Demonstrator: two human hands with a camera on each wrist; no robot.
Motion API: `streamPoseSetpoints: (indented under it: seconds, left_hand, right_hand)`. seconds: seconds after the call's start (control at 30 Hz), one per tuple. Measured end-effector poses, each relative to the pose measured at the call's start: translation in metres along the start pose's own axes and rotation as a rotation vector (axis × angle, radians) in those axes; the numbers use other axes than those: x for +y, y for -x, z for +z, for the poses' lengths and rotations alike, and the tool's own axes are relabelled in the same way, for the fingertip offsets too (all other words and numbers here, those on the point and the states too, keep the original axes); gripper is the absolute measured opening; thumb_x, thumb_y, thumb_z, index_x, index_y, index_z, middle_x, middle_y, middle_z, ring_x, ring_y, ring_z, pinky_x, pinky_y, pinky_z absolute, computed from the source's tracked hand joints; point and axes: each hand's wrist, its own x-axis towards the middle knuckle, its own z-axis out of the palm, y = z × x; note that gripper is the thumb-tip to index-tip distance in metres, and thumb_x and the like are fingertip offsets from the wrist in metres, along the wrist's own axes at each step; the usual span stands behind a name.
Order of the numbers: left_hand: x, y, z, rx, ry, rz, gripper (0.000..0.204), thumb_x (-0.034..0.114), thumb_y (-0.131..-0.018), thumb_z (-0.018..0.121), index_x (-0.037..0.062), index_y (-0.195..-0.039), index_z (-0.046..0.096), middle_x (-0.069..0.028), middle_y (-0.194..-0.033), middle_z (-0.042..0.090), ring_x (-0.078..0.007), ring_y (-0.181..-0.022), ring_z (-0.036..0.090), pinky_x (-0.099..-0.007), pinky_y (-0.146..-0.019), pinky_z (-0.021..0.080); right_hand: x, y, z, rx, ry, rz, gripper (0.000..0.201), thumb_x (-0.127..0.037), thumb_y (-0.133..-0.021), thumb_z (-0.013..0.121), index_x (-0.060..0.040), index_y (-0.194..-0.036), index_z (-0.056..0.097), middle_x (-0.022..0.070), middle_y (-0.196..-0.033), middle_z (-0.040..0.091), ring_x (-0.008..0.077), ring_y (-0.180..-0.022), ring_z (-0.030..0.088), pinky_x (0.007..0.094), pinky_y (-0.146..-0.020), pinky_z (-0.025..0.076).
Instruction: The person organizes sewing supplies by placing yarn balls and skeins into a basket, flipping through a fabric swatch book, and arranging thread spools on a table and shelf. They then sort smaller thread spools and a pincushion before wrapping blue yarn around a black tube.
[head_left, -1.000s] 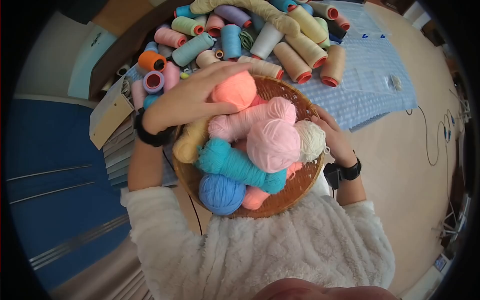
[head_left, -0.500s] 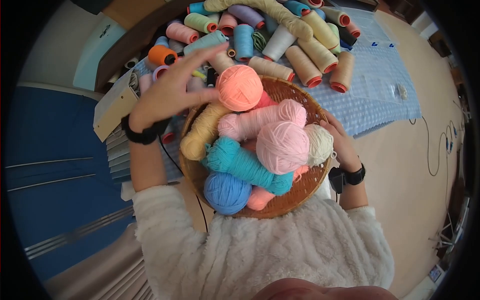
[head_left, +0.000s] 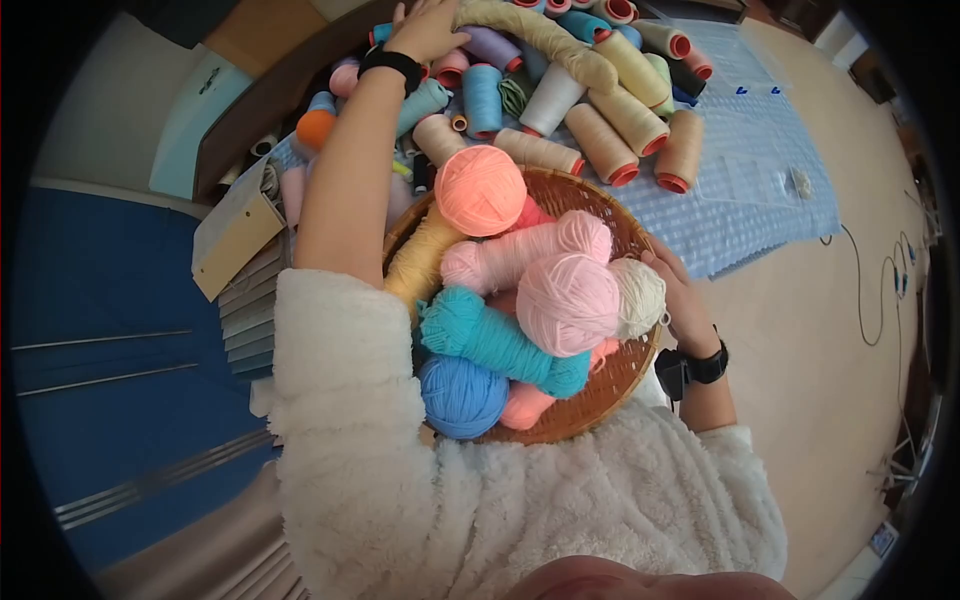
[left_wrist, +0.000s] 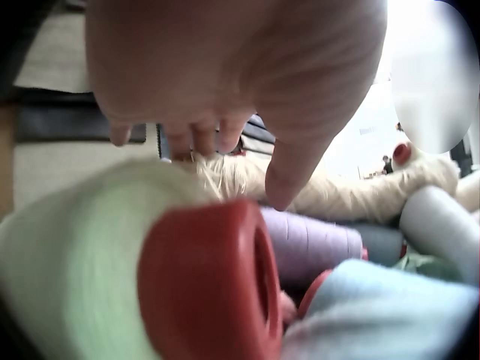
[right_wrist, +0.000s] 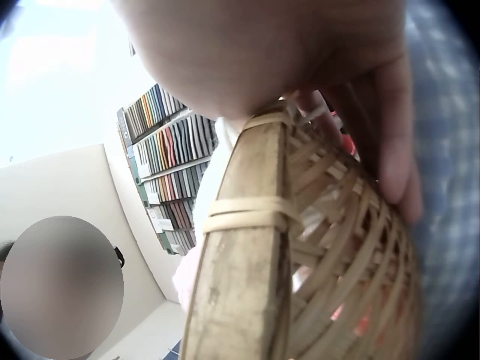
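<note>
Left hand, fingers spread, is over the table's far left, near the purple spool and cream skein; contact I cannot tell. By the table's near edge is the basket: yellow skein at its left edge, blue ball near left, peach ball at the far edge, white ball at the right. Right hand grips the basket's right edge.

Woven basket heaped with yarn
</note>
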Motion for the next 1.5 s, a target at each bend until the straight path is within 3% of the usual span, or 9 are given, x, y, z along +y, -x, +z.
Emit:
streamPoseSetpoints:
  seconds: [0.4,0.47,0.53,0.8,0.87,1.03,1.27,1.37,1.5]
  left_hand:
    - [0.036,0.012,-0.049,0.183,0.467,-0.158,0.033,0.013,-0.079,0.069,0.0000,-0.105,0.054,-0.0260,-0.096,0.064,-0.0393,-0.091,0.066,-0.0452,-0.080,0.052]
    - [0.046,0.019,-0.080,0.111,0.652,-0.222,0.033,0.008,-0.080,0.069,0.0027,-0.111,0.058,-0.0178,-0.093,0.068,-0.0249,-0.091,0.068,-0.0355,-0.079,0.053]
    - [0.035,0.025,-0.104,0.185,0.464,0.085,0.030,0.007,-0.083,0.070,0.0023,-0.111,0.063,-0.0103,-0.096,0.069,-0.0161,-0.091,0.065,-0.0301,-0.078,0.053]
    - [0.125,0.136,-0.202,0.351,1.209,-0.019,0.014,0.013,-0.094,0.063,0.0005,-0.101,0.063,-0.0075,-0.098,0.068,-0.0141,-0.091,0.066,-0.0273,-0.077,0.052]
    - [0.113,0.178,-0.193,0.445,1.091,-0.202,0.036,0.011,-0.093,0.061,0.0002,-0.127,0.057,-0.0109,-0.116,0.063,-0.0182,-0.107,0.061,-0.0274,-0.092,0.049]
    - [0.168,0.254,-0.209,-0.606,1.140,0.202,0.038,0.011,-0.080,0.081,0.0035,-0.113,0.063,-0.0038,-0.106,0.063,-0.0106,-0.085,0.064,-0.0245,-0.073,0.053]
    - [0.158,0.244,-0.162,0.039,0.888,-0.039,0.049,0.018,-0.082,0.082,0.0019,-0.124,0.061,-0.0058,-0.103,0.065,-0.0136,-0.093,0.065,-0.0280,-0.080,0.053]
    - [0.156,0.208,-0.161,-0.255,0.773,-0.126,0.060,0.027,-0.087,0.074,0.0046,-0.138,0.052,-0.0112,-0.124,0.061,-0.0223,-0.112,0.060,-0.0332,-0.097,0.046]
    - [0.180,0.203,-0.135,-0.249,0.617,0.262,0.054,0.022,-0.086,0.071,0.0045,-0.135,0.055,-0.0131,-0.128,0.056,-0.0284,-0.126,0.050,-0.0392,-0.106,0.040]
  right_hand:
    - [0.009,-0.004,-0.004,-0.028,0.028,-0.089,0.045,-0.026,-0.106,0.050,0.0020,-0.142,0.050,0.0049,-0.125,0.064,0.0114,-0.113,0.058,0.0265,-0.097,0.045]
    - [0.012,-0.005,-0.006,-0.031,0.006,-0.085,0.045,-0.026,-0.106,0.050,0.0018,-0.141,0.051,0.0049,-0.124,0.064,0.0113,-0.112,0.058,0.0262,-0.097,0.045]
    - [0.014,-0.005,-0.007,-0.035,-0.012,-0.073,0.044,-0.026,-0.106,0.050,0.0017,-0.141,0.052,0.0048,-0.124,0.064,0.0113,-0.112,0.058,0.0259,-0.097,0.045]
    - [0.011,-0.005,-0.003,0.000,-0.031,-0.080,0.042,-0.023,-0.106,0.050,0.0009,-0.140,0.052,0.0040,-0.121,0.065,0.0112,-0.111,0.059,0.0258,-0.096,0.045]
    - [0.008,-0.004,0.001,0.019,-0.031,-0.061,0.042,-0.023,-0.106,0.050,0.0007,-0.141,0.052,0.0052,-0.122,0.065,0.0118,-0.111,0.059,0.0264,-0.097,0.045]
    - [0.007,-0.005,0.000,0.022,-0.036,-0.061,0.043,-0.022,-0.105,0.050,0.0012,-0.141,0.051,0.0064,-0.122,0.065,0.0126,-0.112,0.059,0.0268,-0.098,0.045]
    - [0.012,-0.010,-0.004,0.009,-0.034,-0.074,0.044,-0.023,-0.105,0.051,0.0020,-0.141,0.051,0.0078,-0.125,0.064,0.0139,-0.114,0.058,0.0274,-0.099,0.044]
    - [0.014,-0.009,-0.006,-0.006,-0.036,-0.090,0.044,-0.023,-0.105,0.051,0.0022,-0.141,0.051,0.0077,-0.126,0.064,0.0138,-0.115,0.058,0.0271,-0.099,0.044]
    - [0.016,-0.008,-0.008,0.031,-0.019,-0.075,0.044,-0.024,-0.105,0.051,0.0019,-0.141,0.051,0.0073,-0.126,0.064,0.0133,-0.115,0.058,0.0268,-0.099,0.044]
